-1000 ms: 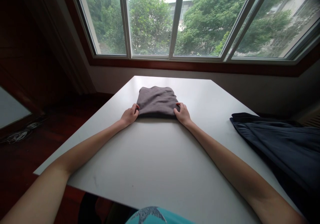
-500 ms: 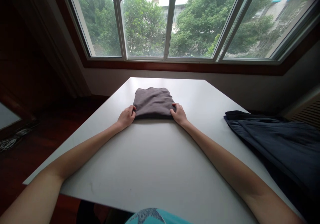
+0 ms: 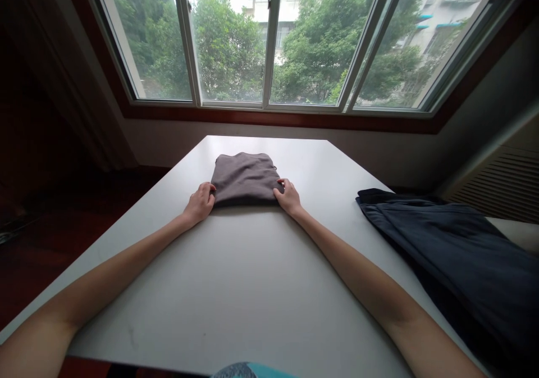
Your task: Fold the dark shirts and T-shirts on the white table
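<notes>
A folded grey-brown garment (image 3: pixel 245 180) lies toward the far end of the white table (image 3: pixel 236 277). Its top is slightly wrinkled, and a darker band runs along its near edge. My left hand (image 3: pixel 199 203) grips its near left corner, thumb and fingers closed around the edge. At the near right corner, my right hand (image 3: pixel 288 196) pinches the cloth the same way. What sort of garment it is cannot be made out from the fold.
A pile of dark navy clothing (image 3: pixel 455 249) lies on the table's right side, beside my right forearm. Beyond the table's far edge is a wall with a wide sliding window (image 3: pixel 269 104). A slatted panel (image 3: pixel 501 181) stands at the far right.
The view has turned a little to the right, so everything sits further left in the picture. Both hands keep their grip on the garment's corners.
</notes>
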A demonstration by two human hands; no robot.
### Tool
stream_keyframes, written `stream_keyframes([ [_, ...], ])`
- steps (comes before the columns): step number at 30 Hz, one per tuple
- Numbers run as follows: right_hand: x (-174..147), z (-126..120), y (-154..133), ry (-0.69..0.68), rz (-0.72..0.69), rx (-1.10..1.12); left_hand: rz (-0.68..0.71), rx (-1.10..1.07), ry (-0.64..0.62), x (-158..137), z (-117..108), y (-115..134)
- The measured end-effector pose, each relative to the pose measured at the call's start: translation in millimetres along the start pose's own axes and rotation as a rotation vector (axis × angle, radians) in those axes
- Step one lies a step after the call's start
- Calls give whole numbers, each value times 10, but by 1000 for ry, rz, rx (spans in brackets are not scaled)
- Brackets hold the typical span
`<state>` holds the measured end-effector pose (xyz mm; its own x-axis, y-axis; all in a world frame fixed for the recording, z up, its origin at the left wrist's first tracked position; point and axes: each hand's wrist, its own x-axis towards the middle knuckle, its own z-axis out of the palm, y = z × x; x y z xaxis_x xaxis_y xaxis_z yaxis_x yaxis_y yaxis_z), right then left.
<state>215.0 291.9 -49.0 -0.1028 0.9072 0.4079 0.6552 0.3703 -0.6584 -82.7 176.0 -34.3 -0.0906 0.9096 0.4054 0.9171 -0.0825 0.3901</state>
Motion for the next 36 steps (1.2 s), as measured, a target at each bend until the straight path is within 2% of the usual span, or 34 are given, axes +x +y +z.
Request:
stream_keyframes([
  [5,11,0,21,-4,3,7,72,-63,15,15,21,-53],
  [27,-17,-75,12,1,17,37,95,-51,18,21,41,-50],
  [33,-6,-60,43,7,-12,69,25,-157,17,60,47,-83],
  [36,5,-64,60,10,-35,89,-165,-348,-5,183,54,-179],
])
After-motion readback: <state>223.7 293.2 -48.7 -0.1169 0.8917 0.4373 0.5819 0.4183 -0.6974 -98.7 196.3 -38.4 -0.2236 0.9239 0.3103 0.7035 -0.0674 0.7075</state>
